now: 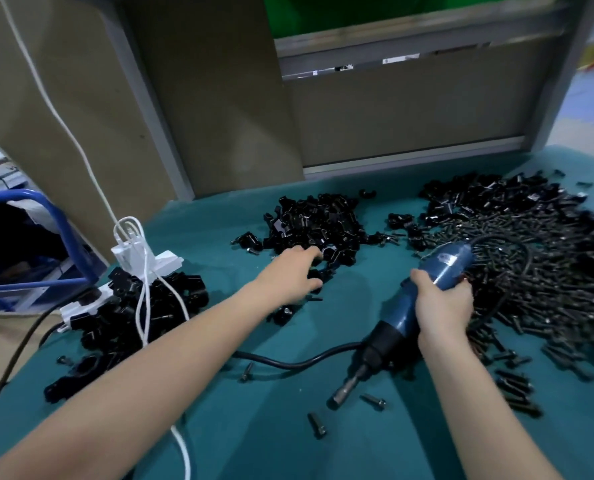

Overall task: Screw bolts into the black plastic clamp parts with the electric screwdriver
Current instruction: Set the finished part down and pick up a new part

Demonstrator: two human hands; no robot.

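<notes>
Gripping the screwdriver (401, 318), right hand (442, 303) rests beside bolts (548, 271).

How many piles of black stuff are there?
3 piles: left pile on the power strip, middle pile by the left hand, right pile behind the screwdriver.

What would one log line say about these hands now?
left hand: touches clamp pile, grasp unclear | right hand: grips screwdriver | bolt pile: beside screwdriver

Right hand (444, 306) gripping blue electric screwdriver (397, 322), left hand (293, 273) on clamp parts (319, 223), bolts (548, 271) heaped at right
</notes>
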